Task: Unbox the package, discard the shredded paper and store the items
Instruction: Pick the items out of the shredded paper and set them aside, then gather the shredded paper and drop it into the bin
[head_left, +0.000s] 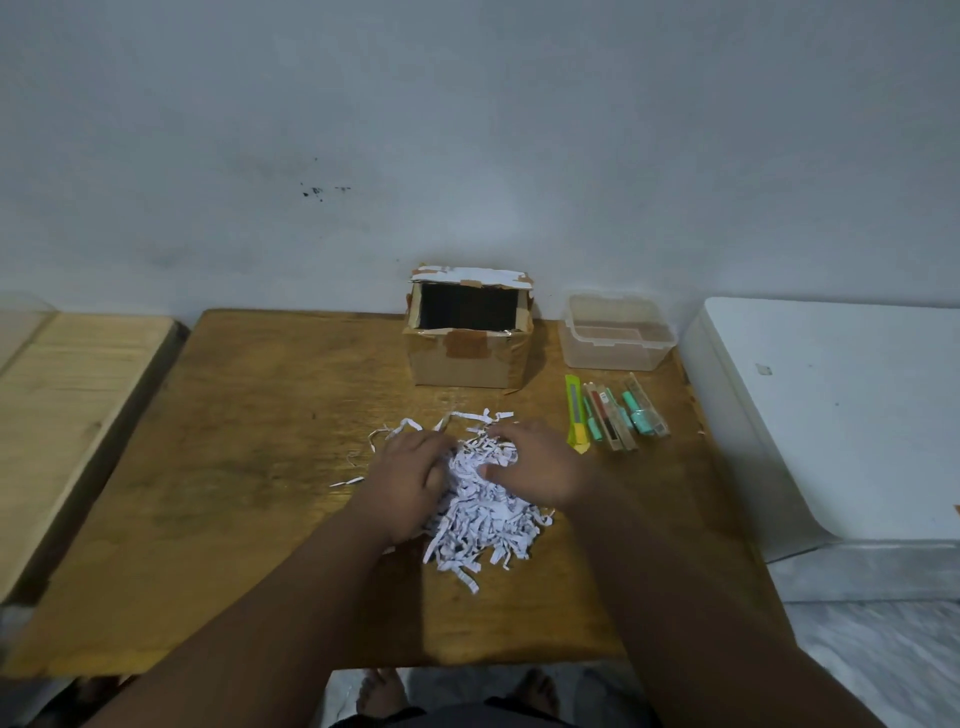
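Observation:
A pile of white shredded paper (483, 519) lies in the middle of the wooden table (234, 467). My left hand (408, 480) presses into the pile's left side with fingers curled in the strips. My right hand (540, 462) rests on its upper right, fingers spread over the paper. Behind the pile an opened cardboard box (467, 358) stands against the wall, dark inside. To the right lie a yellow utility knife (575, 413) and several packaged items (623, 415), side by side. An open clear plastic container (618, 332) sits behind them.
A few loose paper strips (347, 482) lie left of the pile. A white appliance or cabinet (841, 415) stands right of the table. A lighter wooden surface (62, 415) adjoins on the left. The wall runs close behind the box.

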